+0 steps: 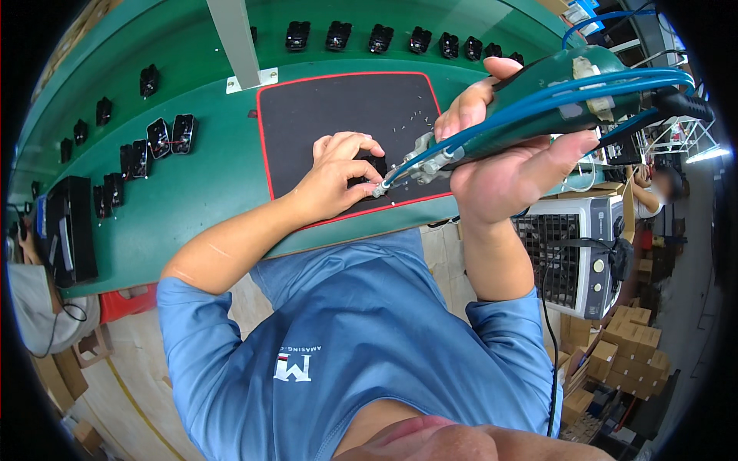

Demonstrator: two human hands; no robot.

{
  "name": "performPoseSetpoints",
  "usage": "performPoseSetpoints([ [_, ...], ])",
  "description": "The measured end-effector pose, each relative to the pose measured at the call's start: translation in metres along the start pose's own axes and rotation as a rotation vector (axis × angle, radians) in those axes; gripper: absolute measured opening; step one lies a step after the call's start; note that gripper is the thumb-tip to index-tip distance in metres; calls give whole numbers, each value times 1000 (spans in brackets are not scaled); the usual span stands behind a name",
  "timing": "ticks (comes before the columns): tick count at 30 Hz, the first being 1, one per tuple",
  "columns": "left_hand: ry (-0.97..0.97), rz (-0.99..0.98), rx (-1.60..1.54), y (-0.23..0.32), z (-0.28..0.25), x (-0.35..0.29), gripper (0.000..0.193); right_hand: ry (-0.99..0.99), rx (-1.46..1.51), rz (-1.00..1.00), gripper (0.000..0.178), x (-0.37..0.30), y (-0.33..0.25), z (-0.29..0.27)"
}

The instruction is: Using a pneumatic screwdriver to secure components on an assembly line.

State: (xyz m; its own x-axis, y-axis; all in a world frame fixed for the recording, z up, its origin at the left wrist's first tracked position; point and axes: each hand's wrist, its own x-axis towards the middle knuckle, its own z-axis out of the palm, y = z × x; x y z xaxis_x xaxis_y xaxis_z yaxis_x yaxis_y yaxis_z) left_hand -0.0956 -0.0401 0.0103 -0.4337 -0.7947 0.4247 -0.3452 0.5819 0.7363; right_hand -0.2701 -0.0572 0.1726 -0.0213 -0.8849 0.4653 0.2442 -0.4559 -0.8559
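Note:
My left hand (332, 178) rests on the dark mat (304, 115), its thumb and fingers closed around a small black part (374, 164) that they largely cover. In my right hand (492, 173) is a green powered screwdriver (523, 115), held at a slant with the thumb stretched along its near side. Its metal nose (421, 160) points down-left to the black part, close to my left fingertips. Whether the tip touches the part I cannot tell. Blue hoses (569, 88) run along the tool to its nose. Small loose screws (415, 119) are scattered on the mat.
Black parts (338, 35) stand in a row along the far green surface, and more (159, 138) sit left of the mat. A metal post (234, 46) rises behind it. An air cooler (573, 257) and cardboard boxes (634, 338) are at right. Other people are at both sides.

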Motion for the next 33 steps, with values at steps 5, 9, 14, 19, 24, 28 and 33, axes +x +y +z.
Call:
performPoseSetpoints([
  [5,8,20,16,-2,1,0,16,25,23,10,108,0,-1,3],
  [9,20,11,11,-1,1,-1,17,21,16,12,108,0,-2,3],
  [14,20,-15,-15,-1,1,0,16,18,39,8,107,1,-3,2],
  [19,9,-21,-29,0,0,0,12,14,53,11,108,-1,-2,3],
  [24,-4,10,17,11,-7,1,60,16,67,9,108,0,2,2],
  [28,-32,-2,204,13,3,-3,90,26,28,15,108,-4,4,-2],
  [33,-74,-48,218,15,5,1,92,33,-8,-5,108,-7,8,-4],
])
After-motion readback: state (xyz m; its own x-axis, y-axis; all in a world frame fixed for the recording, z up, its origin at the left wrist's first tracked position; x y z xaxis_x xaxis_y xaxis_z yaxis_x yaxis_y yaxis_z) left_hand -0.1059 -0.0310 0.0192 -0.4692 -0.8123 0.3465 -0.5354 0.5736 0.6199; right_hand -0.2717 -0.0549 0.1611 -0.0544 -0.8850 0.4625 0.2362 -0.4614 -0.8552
